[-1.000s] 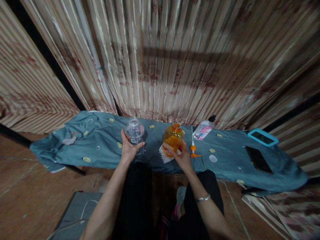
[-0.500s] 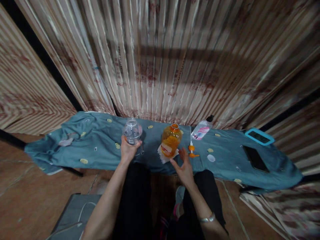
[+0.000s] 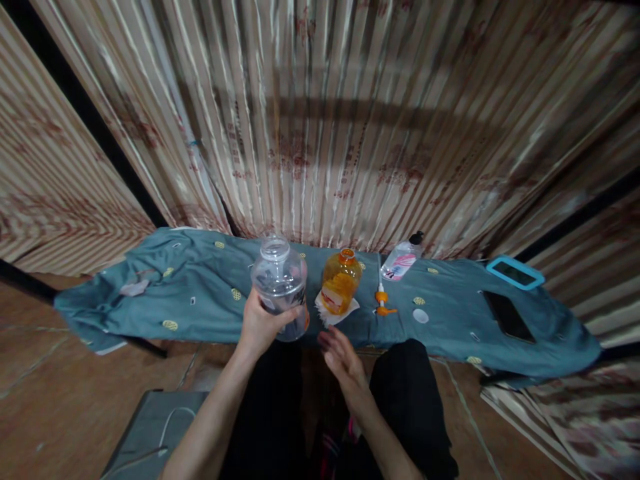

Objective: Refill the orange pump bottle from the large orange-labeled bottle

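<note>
My left hand [image 3: 265, 323] is wrapped round the lower part of a clear plastic bottle [image 3: 280, 273], which has no cap and is held up near the bench's front edge. My right hand [image 3: 345, 363] is open and touches nothing, its fingers pointing toward the clear bottle. Just beyond it an uncapped amber bottle [image 3: 343, 277] stands on a crumpled white tissue [image 3: 327, 317]. To the right of that lies an orange pump head [image 3: 382, 300] with a whitish tube.
A teal cloth [image 3: 200, 293] covers the long bench. On it are a clear bottle with a black cap [image 3: 403, 259], a white disc [image 3: 421, 316], a dark phone [image 3: 507, 316], a blue-framed device [image 3: 515, 272] and a pale scrap [image 3: 135, 287]. A striped curtain [image 3: 300, 133] hangs behind.
The clear bottle in my left hand has come closer and to the right. My right hand has drawn back from beside the amber bottle, toward me and leftward.
</note>
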### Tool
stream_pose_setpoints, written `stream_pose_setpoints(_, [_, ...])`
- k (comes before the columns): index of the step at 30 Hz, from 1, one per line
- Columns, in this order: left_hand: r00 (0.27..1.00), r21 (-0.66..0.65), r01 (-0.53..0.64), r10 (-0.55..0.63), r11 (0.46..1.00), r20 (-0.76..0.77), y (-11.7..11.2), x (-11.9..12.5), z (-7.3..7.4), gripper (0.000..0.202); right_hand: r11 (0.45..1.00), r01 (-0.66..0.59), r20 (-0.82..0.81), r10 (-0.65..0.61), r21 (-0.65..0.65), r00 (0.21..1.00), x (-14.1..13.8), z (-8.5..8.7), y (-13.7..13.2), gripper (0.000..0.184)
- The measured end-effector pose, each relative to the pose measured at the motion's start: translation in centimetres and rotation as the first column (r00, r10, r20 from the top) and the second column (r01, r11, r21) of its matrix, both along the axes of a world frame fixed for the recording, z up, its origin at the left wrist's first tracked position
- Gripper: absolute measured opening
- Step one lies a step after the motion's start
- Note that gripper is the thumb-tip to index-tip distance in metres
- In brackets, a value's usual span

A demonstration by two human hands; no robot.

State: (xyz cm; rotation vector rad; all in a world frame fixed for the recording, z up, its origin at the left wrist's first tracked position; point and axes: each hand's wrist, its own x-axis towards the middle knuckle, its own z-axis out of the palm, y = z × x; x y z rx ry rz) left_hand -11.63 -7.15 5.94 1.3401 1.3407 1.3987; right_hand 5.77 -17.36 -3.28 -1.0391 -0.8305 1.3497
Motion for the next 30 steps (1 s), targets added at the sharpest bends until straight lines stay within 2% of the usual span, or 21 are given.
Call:
stream_pose_setpoints(3, [0.974,-0.037,0.204,-0.199,0.978,0.111,-2.8,1.3,0.7,0.067,0.987,-0.145,-0.315,0.117,-0.065,0.942,-0.4,0.8,-0.3,0.063])
stream_pose_setpoints(5, [0.913,-0.066,0.361,-0.338,0.930,0.227,-4.4,2.5,0.9,0.066,0.970,-0.228,-0.457,0.167,-0.080,0.873,-0.3,1.4,-0.6,0.067])
stream_pose_setpoints(7, [0.848,-0.083,0.470,-0.424,0.879,0.319,-5.6,3.8,1.1,0.067,0.960,-0.262,-0.541,0.171,-0.095,0.823,0.0,1.8,-1.2,0.070])
stream_pose_setpoints(11, [0.761,-0.074,0.565,-0.485,0.822,0.431,-6.8,6.3,1.2,0.075,0.971,-0.182,-0.616,0.051,-0.152,0.786,1.0,2.3,-2.9,0.062])
stream_pose_setpoints(15, [0.698,-0.073,0.657,-0.569,0.750,0.436,-7.1,7.7,1.2,0.079,0.970,-0.063,-0.628,-0.103,-0.236,0.772,2.2,2.8,-4.1,0.048])
stream_pose_setpoints(17, [0.676,0.032,0.673,-0.632,0.739,0.380,-6.8,7.7,0.9,0.087,0.961,-0.016,-0.623,-0.167,-0.277,0.764,3.0,3.2,-4.6,0.047])
stream_pose_setpoints(19, [0.689,0.137,0.638,-0.641,0.758,0.337,-5.9,7.3,0.3,0.093,0.952,0.025,-0.619,-0.219,-0.306,0.754,3.9,3.8,-4.9,0.056])
stream_pose_setpoints(21, [0.746,0.174,0.549,-0.573,0.818,0.339,-4.2,6.7,-0.8,0.089,0.942,0.071,-0.612,-0.270,-0.329,0.744,5.0,4.5,-5.2,0.065])
stream_pose_setpoints(23, [0.867,0.153,0.379,-0.408,0.913,0.285,-1.7,6.5,-2.2,0.091,0.926,0.134,-0.595,-0.331,-0.352,0.732,6.2,5.0,-5.2,0.068])
stream_pose_setpoints(25, [0.950,0.114,0.239,-0.256,0.964,0.177,1.0,6.7,-3.4,0.109,0.907,0.199,-0.567,-0.391,-0.370,0.726,7.2,5.3,-5.2,0.066])
stream_pose_setpoints(27, [0.966,0.093,0.236,-0.244,0.967,0.091,3.5,7.3,-4.2,0.127,0.889,0.256,-0.536,-0.438,-0.380,0.722,8.1,5.2,-5.1,0.063])
stream_pose_setpoints(30, [0.962,0.096,0.261,-0.268,0.961,0.062,6.2,8.9,-4.6,0.139,0.868,0.315,-0.507,-0.483,-0.383,0.714,9.0,4.6,-5.0,0.059])
